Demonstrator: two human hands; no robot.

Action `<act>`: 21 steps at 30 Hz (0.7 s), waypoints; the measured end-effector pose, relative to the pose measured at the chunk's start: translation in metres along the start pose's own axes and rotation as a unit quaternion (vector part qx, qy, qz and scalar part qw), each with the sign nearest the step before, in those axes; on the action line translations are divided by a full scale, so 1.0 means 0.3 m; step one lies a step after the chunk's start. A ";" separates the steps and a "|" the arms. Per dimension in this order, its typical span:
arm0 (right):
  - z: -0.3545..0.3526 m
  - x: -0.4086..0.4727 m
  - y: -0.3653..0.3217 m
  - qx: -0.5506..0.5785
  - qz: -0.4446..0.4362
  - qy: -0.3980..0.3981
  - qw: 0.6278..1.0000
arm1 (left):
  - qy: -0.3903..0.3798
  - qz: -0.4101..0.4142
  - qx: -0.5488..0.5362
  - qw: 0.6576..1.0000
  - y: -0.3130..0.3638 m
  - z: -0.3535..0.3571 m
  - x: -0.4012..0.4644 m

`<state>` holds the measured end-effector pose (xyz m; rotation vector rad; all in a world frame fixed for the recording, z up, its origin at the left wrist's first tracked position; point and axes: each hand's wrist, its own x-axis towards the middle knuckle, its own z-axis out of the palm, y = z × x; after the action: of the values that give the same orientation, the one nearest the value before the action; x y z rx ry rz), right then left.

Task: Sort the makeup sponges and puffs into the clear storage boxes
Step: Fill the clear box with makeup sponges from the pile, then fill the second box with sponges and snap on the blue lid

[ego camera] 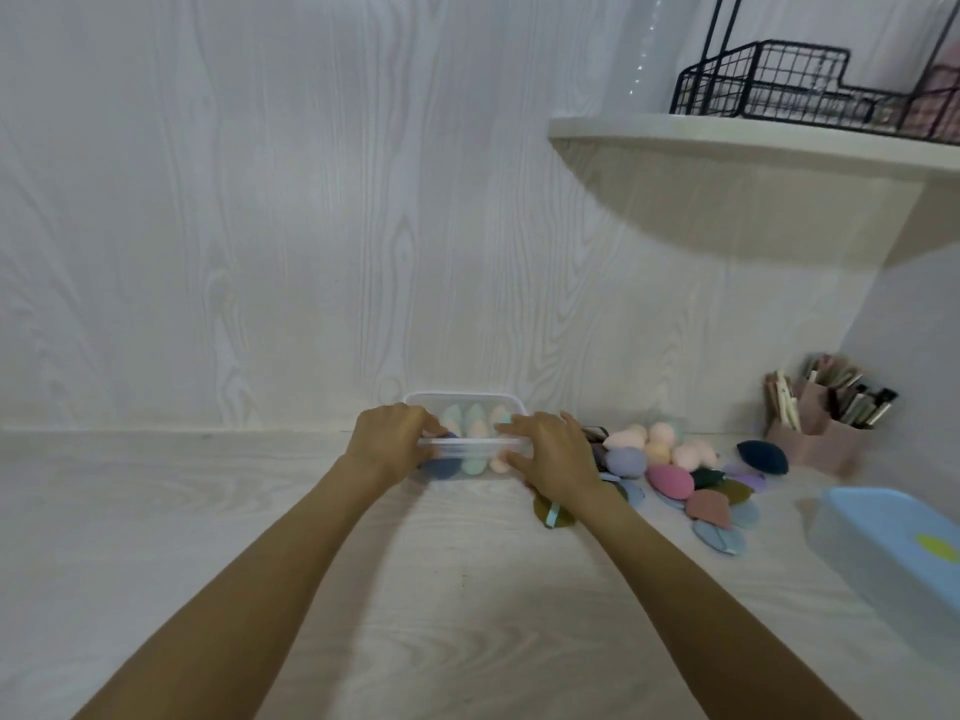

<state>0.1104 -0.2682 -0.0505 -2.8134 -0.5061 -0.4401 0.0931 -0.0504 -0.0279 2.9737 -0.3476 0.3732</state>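
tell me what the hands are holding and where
Both hold the clear storage box: the left hand grips its left end, the right hand its right end, fingers on the lid's front rim.

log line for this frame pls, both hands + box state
hands: left and right both grip clear box | box: holds sponges, against wall | loose pile: right of box, unsorted | blue-lidded box: far right
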 end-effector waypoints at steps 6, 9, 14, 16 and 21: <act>-0.066 -0.054 -0.023 -0.077 -0.014 -0.076 0.994 | -0.003 -0.017 0.069 0.997 0.096 -0.023 -0.005; -0.111 -0.151 0.068 -0.021 -0.019 0.007 1.000 | 0.019 0.006 0.005 1.000 0.181 -0.031 -0.050; -0.249 -0.360 0.344 -0.047 0.001 0.144 0.989 | -0.012 0.034 -0.214 0.976 0.419 -0.006 -0.103; -0.332 -0.467 0.476 -0.072 0.076 0.171 0.980 | -0.077 0.063 -0.302 0.948 0.548 0.022 -0.083; -0.443 -0.692 0.662 -0.165 0.356 -0.015 0.920 | -0.236 0.053 -0.474 0.847 0.884 0.035 -0.042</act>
<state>-0.0341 -0.5492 -0.0346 -3.0414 0.6484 -0.3389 0.0195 -0.3055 -0.0164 2.0121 -0.5426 -0.4359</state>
